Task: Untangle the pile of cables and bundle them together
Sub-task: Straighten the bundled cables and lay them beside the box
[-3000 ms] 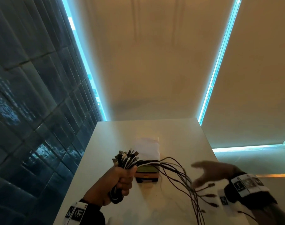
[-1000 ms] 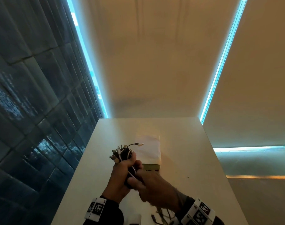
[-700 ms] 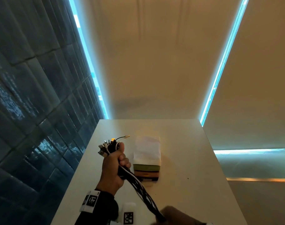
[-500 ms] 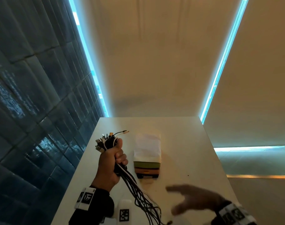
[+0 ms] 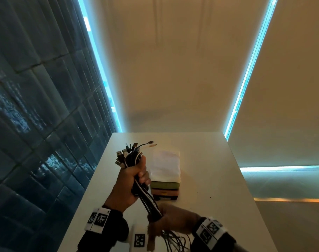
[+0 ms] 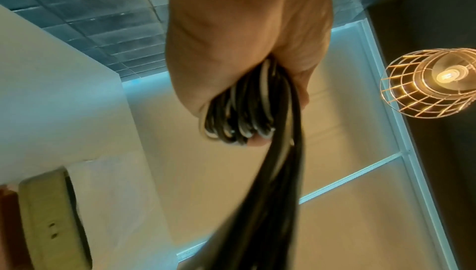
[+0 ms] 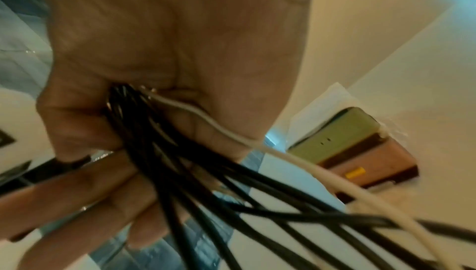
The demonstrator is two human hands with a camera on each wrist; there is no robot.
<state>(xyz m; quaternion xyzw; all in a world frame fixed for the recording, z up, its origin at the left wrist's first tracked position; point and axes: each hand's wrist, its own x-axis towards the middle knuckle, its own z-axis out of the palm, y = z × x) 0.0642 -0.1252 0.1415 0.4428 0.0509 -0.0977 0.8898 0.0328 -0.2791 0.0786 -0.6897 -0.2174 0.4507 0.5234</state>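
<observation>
My left hand (image 5: pixel 131 180) grips a thick bundle of black and white cables (image 5: pixel 146 199) upright above the white table (image 5: pixel 209 179). Their plug ends (image 5: pixel 126 155) fan out above my fist. In the left wrist view the looped cables (image 6: pixel 242 119) bulge from under my curled fingers. My right hand (image 5: pixel 166 220) holds the same bundle lower down, near the table's front edge. In the right wrist view the strands (image 7: pixel 165 144) run between its thumb and fingers. The loose tails (image 5: pixel 175 240) hang below it.
A stack of flat boxes (image 5: pixel 165 190) under a white sheet (image 5: pixel 165 166) sits mid-table, just right of my left hand. A white tagged block (image 5: pixel 139 240) lies at the front edge. A dark tiled wall (image 5: pixel 36 124) borders the table's left side.
My right hand, open and off to the right half a second ago, has come back and closed round the cables below my left fist. The left hand has kept its grip.
</observation>
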